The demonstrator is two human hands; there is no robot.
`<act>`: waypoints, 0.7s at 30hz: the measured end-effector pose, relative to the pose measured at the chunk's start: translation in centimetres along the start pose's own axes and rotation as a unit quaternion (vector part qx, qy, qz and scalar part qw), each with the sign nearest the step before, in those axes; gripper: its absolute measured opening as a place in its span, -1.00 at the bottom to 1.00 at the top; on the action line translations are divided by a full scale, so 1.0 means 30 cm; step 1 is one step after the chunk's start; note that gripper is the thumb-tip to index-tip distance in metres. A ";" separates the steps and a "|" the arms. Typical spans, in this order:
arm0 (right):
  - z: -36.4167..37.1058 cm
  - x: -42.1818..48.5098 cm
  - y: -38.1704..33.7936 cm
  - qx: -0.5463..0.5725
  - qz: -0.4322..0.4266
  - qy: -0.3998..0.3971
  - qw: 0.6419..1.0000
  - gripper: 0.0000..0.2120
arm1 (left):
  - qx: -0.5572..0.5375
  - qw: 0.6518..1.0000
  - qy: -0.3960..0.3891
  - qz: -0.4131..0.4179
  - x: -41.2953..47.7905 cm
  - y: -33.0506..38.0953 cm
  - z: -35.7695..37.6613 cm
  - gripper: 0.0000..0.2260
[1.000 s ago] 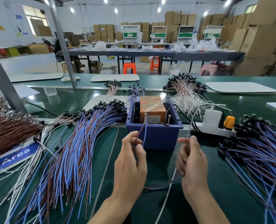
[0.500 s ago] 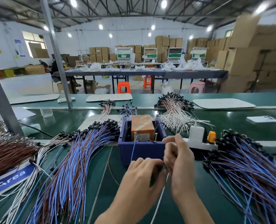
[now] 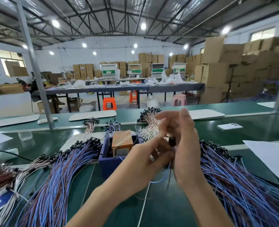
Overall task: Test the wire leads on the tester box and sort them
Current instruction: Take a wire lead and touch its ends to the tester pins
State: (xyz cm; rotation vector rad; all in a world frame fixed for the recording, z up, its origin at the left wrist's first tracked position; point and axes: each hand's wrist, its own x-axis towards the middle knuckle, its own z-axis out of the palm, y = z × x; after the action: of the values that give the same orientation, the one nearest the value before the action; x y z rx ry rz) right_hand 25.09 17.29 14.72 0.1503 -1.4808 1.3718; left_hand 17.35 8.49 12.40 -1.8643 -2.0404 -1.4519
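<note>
Both hands are up in front of me and clamped on one wire lead [image 3: 169, 174]. My left hand [image 3: 143, 163] pinches it between thumb and curled fingers. My right hand [image 3: 186, 145] grips it near its black end, though blur keeps me from telling exactly how those fingers lie. The lead's blue and brown strands hang down from between the two hands, above the green table [image 3: 165, 208].

On that table, the right heap of leads [image 3: 243, 185] fans out just beside my right wrist, blue and brown with black ends. The left heap of leads [image 3: 58, 177] spreads the same way on the other side. A sheet of paper [image 3: 269, 159] lies beyond the right heap. Between the heaps stands a blue bin [image 3: 109, 164], partly hidden by my left hand, and the tester box [image 3: 122, 142] sits inside it, orange-brown and upright. Behind the bin I see a bunch of white leads [image 3: 147, 131]. A white phone [image 3: 229, 126] lies farther back on the right, well apart from everything else.
</note>
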 end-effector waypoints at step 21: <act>-0.620 -0.032 0.000 -0.533 0.147 -0.036 0.832 -0.82 | -0.271 0.916 0.166 -0.244 0.414 -0.083 0.265 -0.88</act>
State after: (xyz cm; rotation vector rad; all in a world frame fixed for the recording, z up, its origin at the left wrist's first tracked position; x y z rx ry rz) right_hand 36.41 31.28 9.88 -0.7729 -2.1854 0.5734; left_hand 16.14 23.35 13.48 -1.0968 -2.1590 -2.4691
